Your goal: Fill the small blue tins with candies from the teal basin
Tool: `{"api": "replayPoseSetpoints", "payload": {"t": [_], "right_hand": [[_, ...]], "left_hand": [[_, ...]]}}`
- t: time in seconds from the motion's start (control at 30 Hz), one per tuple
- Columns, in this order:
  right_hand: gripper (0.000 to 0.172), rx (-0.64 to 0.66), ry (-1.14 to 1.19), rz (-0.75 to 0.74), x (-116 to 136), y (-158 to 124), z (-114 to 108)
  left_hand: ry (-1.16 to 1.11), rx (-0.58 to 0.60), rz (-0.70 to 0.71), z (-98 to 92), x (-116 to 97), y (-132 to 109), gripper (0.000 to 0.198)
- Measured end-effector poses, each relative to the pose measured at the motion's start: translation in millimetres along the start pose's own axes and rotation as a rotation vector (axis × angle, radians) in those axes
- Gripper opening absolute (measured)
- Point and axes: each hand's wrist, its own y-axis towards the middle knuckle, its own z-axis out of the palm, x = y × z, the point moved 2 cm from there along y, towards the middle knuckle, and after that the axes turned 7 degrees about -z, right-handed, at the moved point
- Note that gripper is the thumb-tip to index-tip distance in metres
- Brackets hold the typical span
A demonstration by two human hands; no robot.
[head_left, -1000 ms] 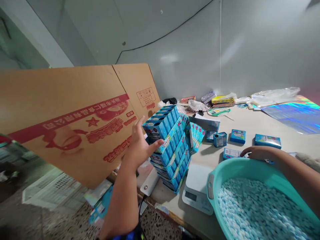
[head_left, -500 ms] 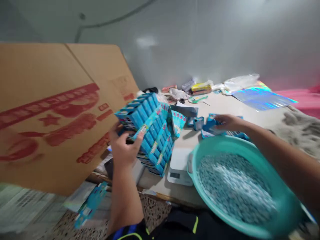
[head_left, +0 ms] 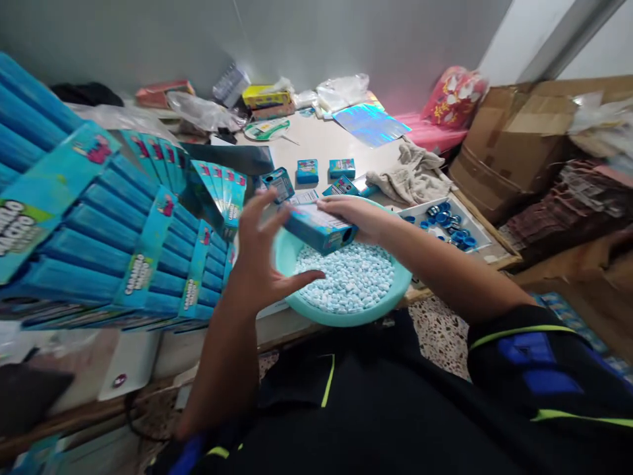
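Observation:
My right hand (head_left: 353,214) grips a small blue cardboard box (head_left: 321,229) from its right end, above a turquoise basin (head_left: 341,318). Small pale blue and white pieces (head_left: 341,280) fill the basin. Just left of the box, my left hand (head_left: 264,264) is spread, thumb and fingers apart, with nothing in it. Stacked blue boxes (head_left: 143,264) in display trays rise on the left. Behind the basin, loose blue boxes (head_left: 307,171) lie on the white table (head_left: 306,142).
A tray (head_left: 489,247) with blue caps sits right of the basin, beside a grey cloth (head_left: 410,175). Shiny film (head_left: 370,125), plastic bags (head_left: 341,92) and a yellow box (head_left: 267,99) line the back. Cardboard boxes (head_left: 504,145) stand at the right.
My left hand has let go of the stacked boxes and come over beside the basin. My right hand has brought a blue box from the table to above the basin. The view has swung right.

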Motion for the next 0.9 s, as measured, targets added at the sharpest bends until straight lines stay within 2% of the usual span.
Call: {"api": "replayPoseSetpoints", "payload": {"t": [0.07, 0.13, 0.17, 0.23, 0.33, 0.37, 0.43, 0.53, 0.67, 0.77, 0.9], "right_hand": [[0.005, 0.059, 0.028, 0.087, -11.3, -5.9, 4.4], [0.019, 0.073, -0.05, 0.124, -17.9, -8.4, -2.0], [0.03, 0.064, -0.152, 0.128, -19.3, -8.4, -9.3], [0.052, 0.054, -0.499, 0.109, -19.6, -6.6, -29.0], [0.065, 0.103, -1.15, 0.154, -21.8, -6.4, -58.1], [0.068, 0.155, -1.311, 0.212, -24.8, -8.6, -64.5], [0.076, 0.265, -1.489, 0.343, -33.1, -16.7, -71.0], [0.095, 0.353, -1.569, 0.423, -45.4, -33.4, -66.9], [0.117, 0.455, -1.634, 0.387, -60.5, -52.3, -50.6], [0.115, 0.418, -1.582, 0.357, -70.4, -58.3, -38.7], [0.095, 0.319, -1.473, 0.345, -80.6, -53.6, -26.3]], "left_hand": [[0.052, 0.177, 0.155, 13.7, -4.6, 8.3, 0.056], [-0.019, 0.228, 0.162, 21.8, 0.1, 8.9, 0.033], [-0.072, 0.204, 0.107, 25.8, 5.7, 7.7, 0.031], [-0.175, 0.106, -0.08, 35.5, 21.6, 4.4, 0.038], [-0.29, -0.046, -0.378, 50.9, 46.7, 1.1, 0.049], [-0.309, -0.05, -0.44, 55.5, 52.7, 1.2, 0.049], [-0.323, 0.014, -0.517, 62.7, 59.8, 2.3, 0.048], [-0.309, 0.099, -0.586, 67.7, 62.2, 2.8, 0.047], [-0.28, 0.036, -0.679, 71.1, 61.0, 0.1, 0.047], [-0.21, 0.053, -0.706, 75.1, 60.7, -2.0, 0.05], [-0.196, 0.09, -0.64, 77.9, 60.2, -2.9, 0.049]]}}
